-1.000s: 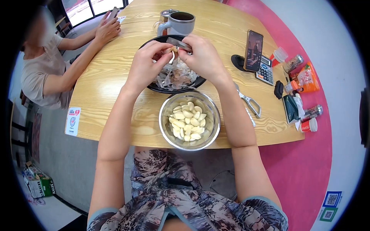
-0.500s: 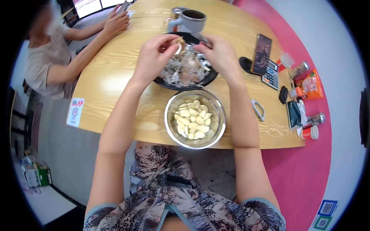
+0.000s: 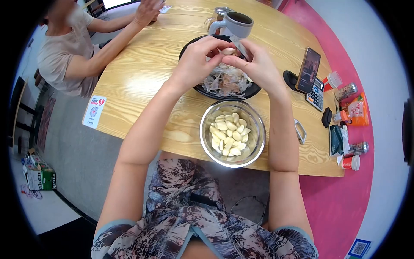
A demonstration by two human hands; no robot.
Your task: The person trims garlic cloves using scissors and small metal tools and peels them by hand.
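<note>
Over a black bowl (image 3: 254,91) of papery garlic skins (image 3: 226,80), both hands meet. My left hand (image 3: 200,60) pinches a garlic clove (image 3: 229,51) between thumb and fingertips. In my right hand (image 3: 255,64) is a small metal blade (image 3: 239,45), its flat part sticking up past the fingers, while the thumb touches near the clove. Closer to me stands a steel bowl (image 3: 207,146) holding several peeled pale garlic cloves (image 3: 228,134).
A grey mug (image 3: 236,26) and glass jar (image 3: 221,13) stand behind the black bowl. To the right are a phone (image 3: 309,70) on a stand, calculator (image 3: 315,96), scissors (image 3: 300,131) and cups. A person (image 3: 71,56) sits at the left.
My hands have come together again at the clove after being apart. The view has shifted, so the table things appear further right. The other person's hands have risen in view.
</note>
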